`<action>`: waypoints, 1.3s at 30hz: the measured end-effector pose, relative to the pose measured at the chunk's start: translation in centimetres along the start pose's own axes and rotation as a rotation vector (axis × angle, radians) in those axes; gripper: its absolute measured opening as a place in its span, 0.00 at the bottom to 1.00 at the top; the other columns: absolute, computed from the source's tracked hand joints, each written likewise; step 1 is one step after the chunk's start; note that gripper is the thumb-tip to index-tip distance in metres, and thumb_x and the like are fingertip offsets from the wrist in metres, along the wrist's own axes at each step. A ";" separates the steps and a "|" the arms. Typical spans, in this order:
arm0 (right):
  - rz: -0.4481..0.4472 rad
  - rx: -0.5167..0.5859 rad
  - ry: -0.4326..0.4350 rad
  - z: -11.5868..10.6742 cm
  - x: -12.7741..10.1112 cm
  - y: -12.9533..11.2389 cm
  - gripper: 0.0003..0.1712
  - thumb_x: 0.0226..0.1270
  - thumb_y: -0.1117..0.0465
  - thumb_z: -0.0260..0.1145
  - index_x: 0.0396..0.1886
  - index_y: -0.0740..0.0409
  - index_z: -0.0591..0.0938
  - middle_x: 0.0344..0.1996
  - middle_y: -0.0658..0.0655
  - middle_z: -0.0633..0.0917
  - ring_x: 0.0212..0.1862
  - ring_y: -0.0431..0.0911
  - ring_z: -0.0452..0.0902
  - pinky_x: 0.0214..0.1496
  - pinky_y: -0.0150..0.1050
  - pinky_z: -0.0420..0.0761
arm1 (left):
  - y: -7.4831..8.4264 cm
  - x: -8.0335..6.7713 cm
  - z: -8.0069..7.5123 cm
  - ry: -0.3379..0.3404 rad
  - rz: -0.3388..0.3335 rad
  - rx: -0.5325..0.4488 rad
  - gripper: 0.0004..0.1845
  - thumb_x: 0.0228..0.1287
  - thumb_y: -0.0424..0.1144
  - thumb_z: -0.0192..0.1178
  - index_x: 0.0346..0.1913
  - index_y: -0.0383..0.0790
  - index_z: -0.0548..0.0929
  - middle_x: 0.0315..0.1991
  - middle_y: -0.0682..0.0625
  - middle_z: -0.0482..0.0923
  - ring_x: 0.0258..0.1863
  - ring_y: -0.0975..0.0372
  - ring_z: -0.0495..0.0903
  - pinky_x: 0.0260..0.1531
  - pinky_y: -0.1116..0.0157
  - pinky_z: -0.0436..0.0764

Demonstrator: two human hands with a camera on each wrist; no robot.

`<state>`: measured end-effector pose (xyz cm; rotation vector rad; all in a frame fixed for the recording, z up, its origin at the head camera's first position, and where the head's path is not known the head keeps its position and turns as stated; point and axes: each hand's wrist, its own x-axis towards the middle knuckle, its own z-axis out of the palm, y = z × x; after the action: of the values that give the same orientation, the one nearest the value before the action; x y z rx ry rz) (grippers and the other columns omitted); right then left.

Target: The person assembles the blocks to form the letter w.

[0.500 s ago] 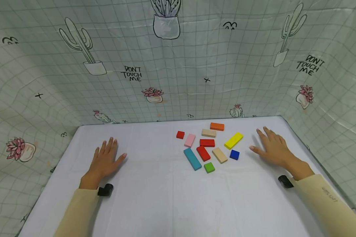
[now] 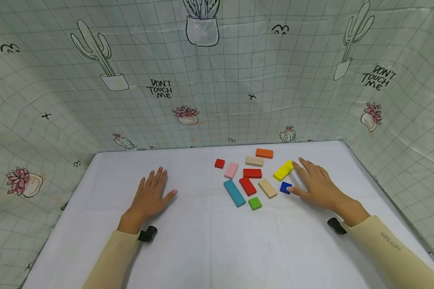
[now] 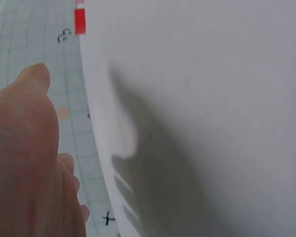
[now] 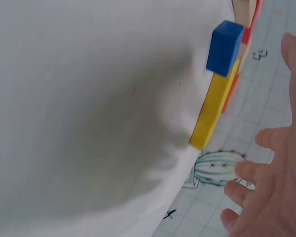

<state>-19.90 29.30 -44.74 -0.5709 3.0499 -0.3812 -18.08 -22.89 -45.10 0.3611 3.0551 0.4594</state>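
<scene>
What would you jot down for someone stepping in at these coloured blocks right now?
Left hand: open, flat on the white table, well away from the blocks.
Right hand: open, no grip on anything; thumb tip at the blue block, fingertips at the end of the yellow block.
Blocks: scattered loose in one cluster, among them the teal block, green block and orange block.
Done: nothing lifted or stacked.
Left: all blocks lie unsorted.
</scene>
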 end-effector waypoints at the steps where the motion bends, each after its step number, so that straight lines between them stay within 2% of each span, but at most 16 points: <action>1: -0.006 0.004 -0.001 0.0 0.0 -0.3 0.54 0.73 0.39 0.68 0.83 0.66 0.58 0.82 0.75 0.52 0.79 0.75 0.49 0.76 0.75 0.49 | 0.3 0.1 0.2 0.001 0.009 -0.002 0.45 0.80 0.56 0.54 0.83 0.26 0.53 0.85 0.32 0.45 0.83 0.34 0.44 0.79 0.34 0.42; 7: -0.050 0.002 -0.001 0.4 0.1 -1.9 0.54 0.71 0.39 0.70 0.83 0.64 0.60 0.82 0.73 0.54 0.80 0.73 0.50 0.78 0.74 0.50 | 2.5 0.5 0.8 -0.037 0.041 -0.005 0.45 0.80 0.56 0.54 0.83 0.28 0.52 0.86 0.35 0.44 0.84 0.37 0.43 0.80 0.36 0.42; 13: -0.123 0.011 0.004 0.7 0.2 -2.9 0.51 0.71 0.42 0.72 0.83 0.63 0.62 0.82 0.71 0.57 0.81 0.69 0.51 0.79 0.72 0.51 | 4.9 0.7 1.2 -0.075 0.063 -0.006 0.45 0.80 0.58 0.54 0.84 0.31 0.52 0.86 0.37 0.45 0.85 0.39 0.43 0.81 0.37 0.41; 25: -0.231 -0.002 -0.013 1.1 0.5 -4.1 0.49 0.71 0.46 0.74 0.83 0.60 0.63 0.82 0.66 0.62 0.79 0.67 0.57 0.78 0.70 0.56 | 9.2 1.5 2.8 -0.083 0.116 0.005 0.47 0.76 0.61 0.57 0.85 0.37 0.56 0.86 0.41 0.51 0.85 0.43 0.48 0.82 0.40 0.45; 39: -0.271 -0.045 -0.040 1.6 1.0 -4.7 0.47 0.69 0.47 0.75 0.81 0.57 0.67 0.80 0.63 0.67 0.79 0.66 0.60 0.78 0.69 0.59 | 13.0 1.8 4.0 -0.110 0.168 0.062 0.46 0.75 0.64 0.57 0.85 0.42 0.59 0.85 0.43 0.55 0.83 0.44 0.54 0.81 0.41 0.52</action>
<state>-19.08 24.32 -45.12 -0.9860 2.9540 -0.3012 -16.69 -9.22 -45.14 0.6278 2.9496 0.3379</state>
